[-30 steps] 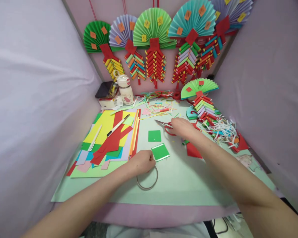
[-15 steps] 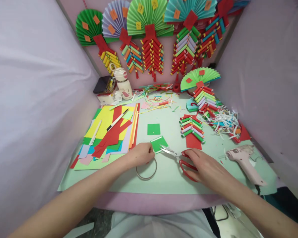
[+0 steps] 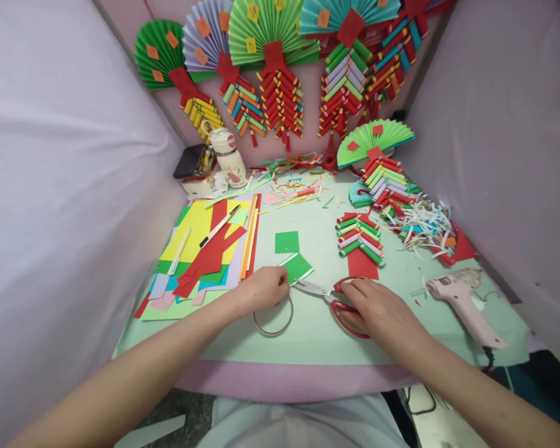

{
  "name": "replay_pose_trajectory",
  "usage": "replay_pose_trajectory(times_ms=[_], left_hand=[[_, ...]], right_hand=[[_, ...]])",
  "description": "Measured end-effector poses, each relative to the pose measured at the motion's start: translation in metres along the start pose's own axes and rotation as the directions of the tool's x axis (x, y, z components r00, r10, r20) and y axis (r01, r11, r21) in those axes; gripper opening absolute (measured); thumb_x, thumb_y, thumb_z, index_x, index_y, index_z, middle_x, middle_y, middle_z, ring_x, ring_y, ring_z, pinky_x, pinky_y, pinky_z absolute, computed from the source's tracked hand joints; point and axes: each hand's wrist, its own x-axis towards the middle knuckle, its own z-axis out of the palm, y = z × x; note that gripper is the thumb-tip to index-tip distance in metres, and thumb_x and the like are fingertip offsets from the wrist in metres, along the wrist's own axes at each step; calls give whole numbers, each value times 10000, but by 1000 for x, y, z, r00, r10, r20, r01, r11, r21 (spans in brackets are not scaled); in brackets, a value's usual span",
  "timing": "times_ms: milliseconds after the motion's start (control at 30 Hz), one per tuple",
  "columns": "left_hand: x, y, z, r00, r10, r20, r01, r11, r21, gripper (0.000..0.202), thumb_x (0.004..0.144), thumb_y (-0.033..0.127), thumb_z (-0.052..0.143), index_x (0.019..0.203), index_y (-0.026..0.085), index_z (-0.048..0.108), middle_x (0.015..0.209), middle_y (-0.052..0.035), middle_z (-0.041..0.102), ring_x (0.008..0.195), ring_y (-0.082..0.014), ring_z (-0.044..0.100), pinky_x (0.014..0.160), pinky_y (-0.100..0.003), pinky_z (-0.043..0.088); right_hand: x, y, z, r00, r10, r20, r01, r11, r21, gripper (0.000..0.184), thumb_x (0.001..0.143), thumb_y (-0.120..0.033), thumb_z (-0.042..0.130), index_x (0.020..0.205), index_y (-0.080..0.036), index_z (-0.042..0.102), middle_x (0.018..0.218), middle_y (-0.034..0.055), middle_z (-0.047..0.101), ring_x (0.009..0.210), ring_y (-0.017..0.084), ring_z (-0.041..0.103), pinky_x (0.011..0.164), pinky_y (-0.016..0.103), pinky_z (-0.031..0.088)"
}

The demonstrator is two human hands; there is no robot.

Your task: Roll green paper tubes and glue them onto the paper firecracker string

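Note:
My left hand (image 3: 271,286) is closed in a pinch on a green paper square (image 3: 298,267) with white strips along its edges; the fingertips cover its left corner. In my right hand (image 3: 371,305) are red-handled scissors (image 3: 313,287), fingers through the loops. The blades point left, their tips at the paper's lower edge close to my left fingers. Just behind lies a plain green square (image 3: 286,242), flat on the table. A thin metal ring (image 3: 273,335) shows below my left hand; I cannot tell whether it hangs or lies there.
On the left are stacked coloured papers (image 3: 168,249) with a black-and-white pen (image 3: 219,226) and a white pen (image 3: 180,251). To the right are a paper-roll firecracker string (image 3: 360,239), shredded paper (image 3: 427,224) and a glue gun (image 3: 466,305). A bottle (image 3: 228,158) stands behind.
The scissors have shifted left and their blades have closed together at the paper's lower edge. The green paper has turned slightly. The whole view has shifted a little.

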Motion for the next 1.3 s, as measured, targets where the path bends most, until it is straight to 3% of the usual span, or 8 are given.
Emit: replay_pose_trajectory(times_ms=[633,1067,1300], left_hand=[[0,2,0,1000,20,-3,-20,1000,-4,83,744,220,454,696,208,521,666,-21,631,567,-151,535,511,-249,349],[2,0,2,999,41,1,-41,999,-3,82,741,215,456,696,215,525,634,-10,617,572,-154,545,532,-248,363],[2,2,2,999,49,7,-49,999,-1,83,741,215,462,696,212,532,648,-12,621,575,-150,540,532,-247,356]], right_hand=[[0,0,-5,998,-11,59,10,1000,15,184,879,-237,557,1058,-196,571,990,70,619,919,221,583,793,337,460],[2,2,-5,999,-34,-6,34,999,-11,149,882,-252,548,1019,-205,585,953,67,629,872,212,588,742,322,448],[4,1,-5,999,-32,22,33,999,-25,129,881,-258,561,988,-191,585,933,62,627,866,211,582,732,322,447]])
